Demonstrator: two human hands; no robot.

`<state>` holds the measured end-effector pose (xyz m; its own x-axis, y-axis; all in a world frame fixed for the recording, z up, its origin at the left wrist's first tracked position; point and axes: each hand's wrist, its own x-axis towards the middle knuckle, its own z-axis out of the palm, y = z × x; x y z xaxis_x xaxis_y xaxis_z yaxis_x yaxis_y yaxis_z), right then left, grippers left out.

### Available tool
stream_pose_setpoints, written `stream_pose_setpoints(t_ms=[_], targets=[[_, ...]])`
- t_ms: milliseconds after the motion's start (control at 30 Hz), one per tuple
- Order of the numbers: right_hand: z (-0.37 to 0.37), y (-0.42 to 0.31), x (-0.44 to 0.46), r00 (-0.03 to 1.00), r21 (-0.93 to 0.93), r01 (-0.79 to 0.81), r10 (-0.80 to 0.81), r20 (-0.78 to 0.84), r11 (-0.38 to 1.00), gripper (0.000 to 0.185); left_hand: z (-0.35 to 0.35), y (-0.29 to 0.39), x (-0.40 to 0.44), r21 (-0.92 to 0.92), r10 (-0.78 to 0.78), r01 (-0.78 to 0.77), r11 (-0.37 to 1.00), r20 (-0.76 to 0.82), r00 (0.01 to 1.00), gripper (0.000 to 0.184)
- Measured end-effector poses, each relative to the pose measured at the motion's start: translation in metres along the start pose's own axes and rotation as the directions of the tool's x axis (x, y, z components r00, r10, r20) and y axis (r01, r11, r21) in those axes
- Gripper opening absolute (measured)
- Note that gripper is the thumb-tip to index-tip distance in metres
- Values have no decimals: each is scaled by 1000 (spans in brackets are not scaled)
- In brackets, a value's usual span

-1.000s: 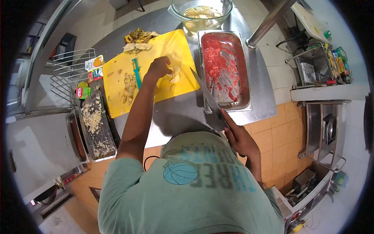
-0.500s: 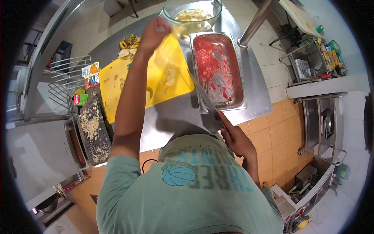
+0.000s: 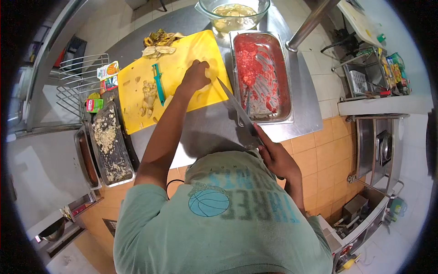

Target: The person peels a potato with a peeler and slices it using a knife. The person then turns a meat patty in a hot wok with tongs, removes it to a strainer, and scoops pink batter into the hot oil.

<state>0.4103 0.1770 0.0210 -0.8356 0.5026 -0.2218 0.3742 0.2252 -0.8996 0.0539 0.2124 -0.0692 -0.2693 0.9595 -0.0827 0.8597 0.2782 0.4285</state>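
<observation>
My left hand [image 3: 197, 76] is over the right part of the yellow cutting board [image 3: 182, 52], its fingers bent around pale pieces that it mostly hides. My right hand [image 3: 277, 157] is closed on the handle of a large knife [image 3: 239, 111], whose blade points up and left to the board's right edge. A teal peeler [image 3: 158, 85] lies on the board beside small pale scraps [image 3: 148, 96]. Dark and pale peelings [image 3: 159, 43] are heaped at the board's far edge.
A metal tray [image 3: 286, 77] with red ground food and a utensil is right of the board. Behind stands a glass bowl [image 3: 214, 13] with pale pieces in liquid. At the left are a tray of crumbled food [image 3: 107, 141], small packets [image 3: 107, 71] and a wire rack [image 3: 73, 86].
My left hand went up toward the glass bowl and has come back down to the pale pieces on the board. My right hand keeps the knife in nearly the same place.
</observation>
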Motion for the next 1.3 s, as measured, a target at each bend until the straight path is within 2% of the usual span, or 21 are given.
stream_pose_setpoints(t_ms=[167,233,267,300,333,367,400,500,533,633,700,767,833,867,967,1067,1167,1300], targets=[[1,0,-1,1000,18,5,-5,5,1000,63,-8,3,12,39,33,-31,999,-40,999,35],[0,0,-1,1000,27,-6,6,-2,1000,63,-33,8,23,-47,118,-126,991,-153,981,28],[-1,-2,-2,1000,30,-28,28,2,999,62,-42,8,39,-99,106,-136,986,-264,959,29],[-1,-3,-2,999,34,-50,50,11,998,62,-72,25,49,-9,80,-86,996,-276,958,31],[-1,-2,-2,999,31,-38,38,2,999,62,-89,32,65,-140,166,-258,956,-469,868,31],[0,0,-2,1000,29,-27,27,-1,999,61,-108,46,78,-117,163,-271,955,-557,814,32],[1,1,-2,1000,27,-15,15,-2,1000,61,-123,57,89,-146,121,-235,961,-542,832,34],[-1,-8,-1,998,13,-48,48,33,999,61,-133,77,97,-301,60,-216,929,-454,889,58],[-2,-11,-2,996,20,-76,75,40,997,61,-124,67,98,-145,139,-244,959,-506,851,56],[-6,-12,-6,992,28,-125,124,23,992,61,-87,23,74,-92,248,-288,953,-303,920,41],[-10,-8,-11,991,25,-134,134,-16,991,61,-56,-8,49,-84,262,-258,963,40,964,53],[-17,-9,-14,983,43,-178,180,-43,983,61,-32,-11,13,-31,174,-171,985,139,975,57],[-23,-8,-14,977,53,-200,203,-63,978,61,-13,-10,-5,5,96,-97,995,131,987,59],[-26,-6,-13,977,51,-193,197,-76,980,61,-11,-4,-15,-77,69,-66,995,39,997,53],[-29,2,-8,982,55,-139,145,-122,989,62,-7,-10,-7,-84,19,-4,996,174,985,47],[-32,2,-5,982,56,-116,123,-142,992,62,-10,-5,-9,-153,-84,120,981,221,972,40],[-30,2,-6,979,82,-148,158,-132,986,62,-2,1,-19,76,-11,6,997,60,998,35],[-24,8,-5,984,71,-120,128,-124,990,62,6,21,-28,200,6,1,980,-31,1000,28]])
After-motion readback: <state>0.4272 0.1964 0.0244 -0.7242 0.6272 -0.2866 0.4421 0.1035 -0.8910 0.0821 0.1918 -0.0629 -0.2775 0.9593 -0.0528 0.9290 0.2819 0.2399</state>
